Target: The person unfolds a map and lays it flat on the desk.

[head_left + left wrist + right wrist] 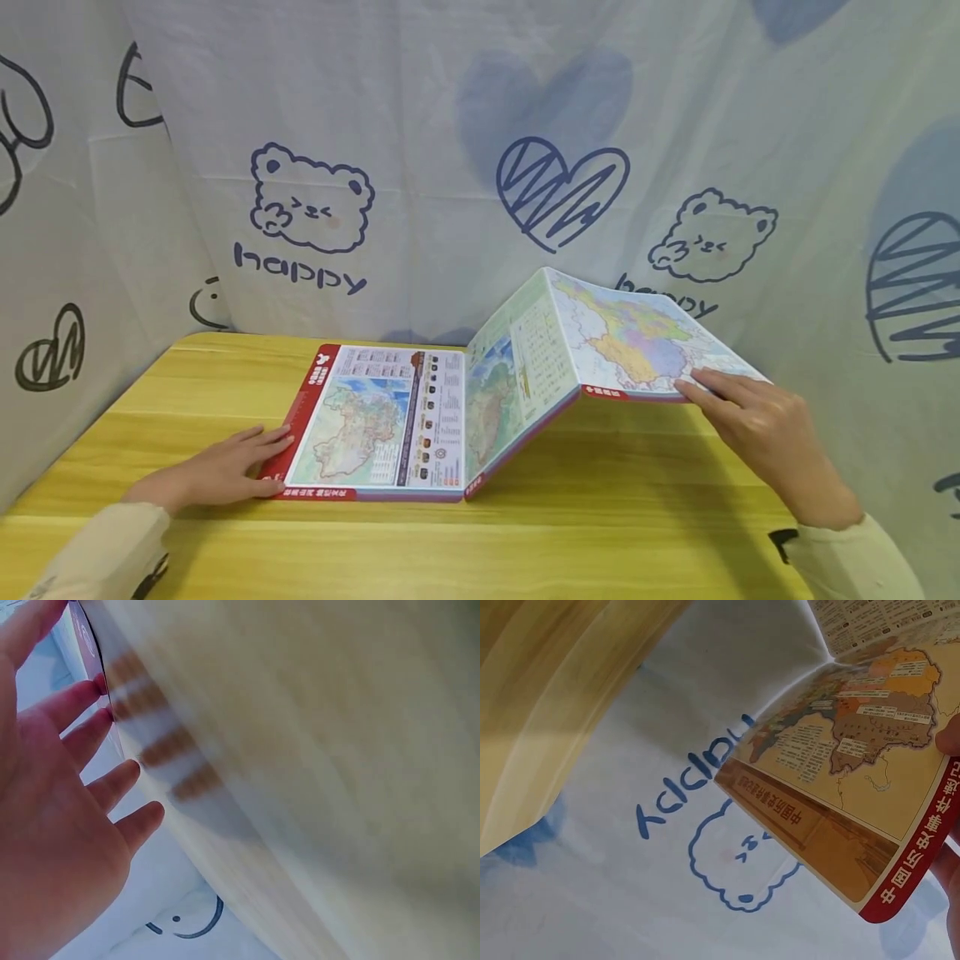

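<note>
A folding map [438, 408] with a red left border lies partly spread, its left panels flat and its right panels raised in a peak. My left hand [213, 471] rests at the red left edge with fingers spread. In the left wrist view, the straight fingers of the left hand [60, 810] reach the map's edge. At the other end, my right hand [765, 425] pinches the lifted right panel, fingers on its printed top. Seen from below in the right wrist view, the folding map [885, 735] shows a brown printed underside, with a digit against it at the margin.
A yellow wood-grain table [525, 550] carries the map. Behind and beside it hangs a pale cloth [427, 150] with blue hearts, bears and lettering. The raised panel's top edge is close to this cloth.
</note>
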`<state>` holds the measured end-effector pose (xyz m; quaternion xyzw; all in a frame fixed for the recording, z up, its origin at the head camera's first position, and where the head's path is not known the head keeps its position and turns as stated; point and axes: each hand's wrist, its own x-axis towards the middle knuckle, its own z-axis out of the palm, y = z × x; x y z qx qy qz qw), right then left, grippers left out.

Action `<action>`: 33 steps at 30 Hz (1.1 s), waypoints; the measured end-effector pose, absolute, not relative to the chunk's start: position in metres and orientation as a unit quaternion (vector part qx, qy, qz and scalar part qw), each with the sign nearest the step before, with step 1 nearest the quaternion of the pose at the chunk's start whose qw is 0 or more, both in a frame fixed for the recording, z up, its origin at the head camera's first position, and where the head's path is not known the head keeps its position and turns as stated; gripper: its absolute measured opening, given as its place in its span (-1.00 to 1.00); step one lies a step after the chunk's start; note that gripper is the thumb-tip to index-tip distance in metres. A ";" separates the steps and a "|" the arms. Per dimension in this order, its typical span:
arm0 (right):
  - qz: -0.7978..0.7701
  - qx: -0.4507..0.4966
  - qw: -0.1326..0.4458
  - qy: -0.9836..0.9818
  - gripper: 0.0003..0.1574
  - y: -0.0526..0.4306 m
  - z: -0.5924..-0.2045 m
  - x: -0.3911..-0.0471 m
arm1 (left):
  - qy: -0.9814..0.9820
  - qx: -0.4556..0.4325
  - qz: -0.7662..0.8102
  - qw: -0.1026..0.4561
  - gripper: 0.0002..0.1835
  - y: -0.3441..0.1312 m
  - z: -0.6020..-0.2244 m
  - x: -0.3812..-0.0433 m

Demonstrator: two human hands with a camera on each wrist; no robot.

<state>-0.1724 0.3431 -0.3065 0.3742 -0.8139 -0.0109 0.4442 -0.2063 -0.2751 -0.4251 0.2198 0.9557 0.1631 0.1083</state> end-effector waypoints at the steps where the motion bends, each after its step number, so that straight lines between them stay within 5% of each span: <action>1: -0.011 0.376 0.447 -0.812 -0.35 0.344 -0.307 -0.173 | 0.957 0.214 0.162 0.109 -0.18 -0.276 -0.425 -0.207; 18: -0.008 0.371 0.424 -0.826 -0.34 0.358 -0.328 -0.177 | 0.969 0.150 0.155 0.121 -0.02 -0.303 -0.425 -0.215; 33: 0.002 0.392 0.398 -0.829 -0.24 0.373 -0.366 -0.185 | 0.965 0.155 0.178 0.111 -0.10 -0.328 -0.427 -0.216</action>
